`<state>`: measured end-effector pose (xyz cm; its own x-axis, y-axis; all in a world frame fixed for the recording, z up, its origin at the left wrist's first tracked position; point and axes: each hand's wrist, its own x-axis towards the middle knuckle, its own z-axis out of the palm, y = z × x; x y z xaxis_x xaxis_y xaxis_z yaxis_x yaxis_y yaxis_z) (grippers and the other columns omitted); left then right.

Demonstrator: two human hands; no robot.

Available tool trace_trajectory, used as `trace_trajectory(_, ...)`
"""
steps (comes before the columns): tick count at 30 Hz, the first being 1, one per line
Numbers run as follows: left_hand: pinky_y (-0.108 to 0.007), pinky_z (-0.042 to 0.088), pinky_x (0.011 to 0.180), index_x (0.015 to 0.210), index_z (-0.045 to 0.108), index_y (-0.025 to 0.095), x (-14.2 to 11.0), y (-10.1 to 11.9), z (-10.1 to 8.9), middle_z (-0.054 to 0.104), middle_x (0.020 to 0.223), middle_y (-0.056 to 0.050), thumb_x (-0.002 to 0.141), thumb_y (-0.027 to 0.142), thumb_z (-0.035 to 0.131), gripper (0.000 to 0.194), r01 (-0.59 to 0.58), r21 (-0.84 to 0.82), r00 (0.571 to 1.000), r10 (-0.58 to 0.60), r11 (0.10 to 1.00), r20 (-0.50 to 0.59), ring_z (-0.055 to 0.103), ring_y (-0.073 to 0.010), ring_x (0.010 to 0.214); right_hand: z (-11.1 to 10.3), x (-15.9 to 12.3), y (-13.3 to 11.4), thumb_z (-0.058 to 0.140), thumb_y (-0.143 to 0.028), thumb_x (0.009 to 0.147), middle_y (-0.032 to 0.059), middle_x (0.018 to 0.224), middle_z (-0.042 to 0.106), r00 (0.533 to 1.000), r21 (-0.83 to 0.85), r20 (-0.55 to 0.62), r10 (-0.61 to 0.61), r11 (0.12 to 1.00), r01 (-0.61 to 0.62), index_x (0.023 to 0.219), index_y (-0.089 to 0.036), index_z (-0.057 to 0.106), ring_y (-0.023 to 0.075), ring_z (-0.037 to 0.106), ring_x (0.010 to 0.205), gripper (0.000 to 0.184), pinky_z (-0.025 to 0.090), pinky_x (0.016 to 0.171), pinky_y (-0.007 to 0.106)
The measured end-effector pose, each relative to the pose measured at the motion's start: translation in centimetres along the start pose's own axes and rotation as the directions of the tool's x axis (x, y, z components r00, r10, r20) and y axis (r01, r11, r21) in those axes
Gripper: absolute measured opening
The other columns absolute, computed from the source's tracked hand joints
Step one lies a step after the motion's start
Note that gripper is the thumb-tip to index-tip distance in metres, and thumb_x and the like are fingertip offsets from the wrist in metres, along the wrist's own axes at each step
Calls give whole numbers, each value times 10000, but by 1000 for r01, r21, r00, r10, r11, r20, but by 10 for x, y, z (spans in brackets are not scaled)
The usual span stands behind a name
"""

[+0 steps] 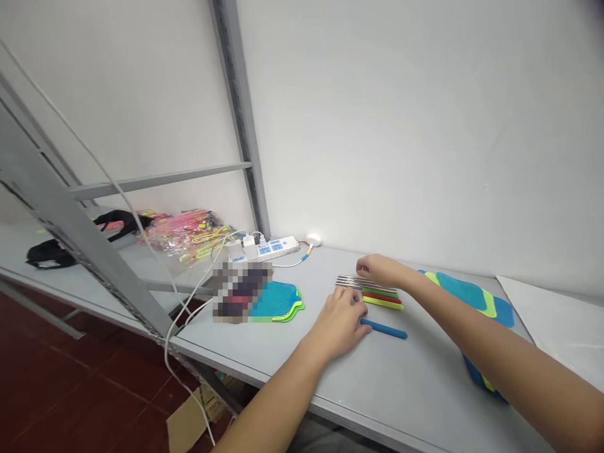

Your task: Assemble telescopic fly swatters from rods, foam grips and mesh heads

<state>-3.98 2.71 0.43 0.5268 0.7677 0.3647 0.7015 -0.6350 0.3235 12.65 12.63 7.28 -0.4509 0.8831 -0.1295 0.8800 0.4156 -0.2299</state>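
My left hand (pixel 340 319) rests on the grey table (pixel 415 384) with its fingers curled around the end of a blue stick (pixel 385 329). My right hand (pixel 377 269) reaches further back and pinches a bundle of thin metal rods (pixel 350 282). Beside the rods lie stacked coloured sticks (pixel 383 298), green, red and yellow. Flat blue and green plastic mesh heads (pixel 465 292) are piled under my right forearm.
More blue and green mesh heads (pixel 279 302) lie left of my hands beside a blurred-out patch. A white power strip (pixel 268 249) with plugs and cables sits by the wall. Bagged pink items (pixel 186 230) lie further left. A grey shelf post (pixel 243 119) rises at the back.
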Motion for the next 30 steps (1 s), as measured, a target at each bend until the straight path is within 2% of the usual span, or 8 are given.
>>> trace_trajectory(6, -367, 467, 845, 897, 674, 232, 0, -1, 3, 560, 1045, -46, 829, 357, 693, 144, -24, -28, 999, 25, 999, 47, 493, -240, 1024, 14, 43, 8, 574, -356, 933, 82, 1209, 598, 991, 47, 123, -56, 998, 51, 1188, -182, 587, 203, 618, 999, 308, 533, 846, 410)
trace_trajectory(10, -365, 457, 875, 955, 638, 212, 3, 5, -2, 589, 1059, -66, 896, 371, 610, 172, -70, -131, 994, 59, 989, -87, 518, -225, 1014, 24, 49, 7, 579, -347, 931, 89, 1228, 588, 994, 99, 103, -32, 995, 22, 1218, -179, 570, 215, 613, 1021, 333, 530, 855, 423)
trace_trajectory(16, -328, 446, 831, 936, 581, 185, -3, 15, -6, 632, 961, -74, 954, 410, 507, 237, -137, -301, 927, 14, 944, -376, 554, -192, 920, 10, 30, 3, 524, -280, 959, 92, 1061, 628, 979, 227, -206, 13, 973, 35, 1123, -103, 604, 189, 624, 905, 254, 495, 819, 380)
trace_trajectory(21, -320, 408, 791, 928, 568, 202, -13, 24, -3, 648, 919, -35, 942, 418, 536, 219, -42, -311, 967, -40, 949, -253, 566, -178, 874, -32, -21, -12, 394, -258, 981, 6, 786, 577, 863, 305, -500, 66, 947, 104, 1152, -197, 522, 135, 526, 644, 223, 411, 633, 300)
trace_trajectory(23, -319, 393, 777, 933, 572, 203, -14, 28, -2, 652, 907, -28, 940, 411, 545, 210, -32, -260, 989, -6, 965, -145, 575, -177, 864, -47, -54, -30, 421, -300, 967, -30, 688, 480, 687, 532, -708, 164, 764, 366, 1014, -223, 545, 116, 470, 568, 153, 385, 557, 272)
trace_trajectory(24, -320, 389, 775, 939, 576, 203, -14, 30, -3, 654, 907, -29, 942, 405, 543, 205, -42, -234, 995, 18, 971, -103, 578, -179, 864, -52, -71, -40, 455, -314, 953, -45, 645, 419, 652, 603, -732, 198, 633, 486, 915, -231, 549, 100, 412, 522, 130, 360, 516, 257)
trace_trajectory(27, -322, 388, 789, 939, 581, 198, -13, 32, -5, 658, 933, -43, 948, 400, 531, 208, -77, -191, 997, 74, 979, -21, 581, -188, 878, -62, -110, -70, 480, -328, 941, -75, 541, 230, 679, 730, -683, 269, 285, 621, 722, -227, 518, 76, 211, 442, 244, 202, 416, 231)
trace_trajectory(30, -322, 393, 787, 899, 565, 195, -12, 32, -7, 656, 934, -47, 963, 392, 499, 217, -65, -175, 997, 72, 982, 35, 580, -191, 855, -59, -124, -85, 473, -341, 939, -81, 502, 189, 725, 776, -623, 292, 114, 621, 635, -220, 478, 70, 154, 418, 328, 151, 388, 232)
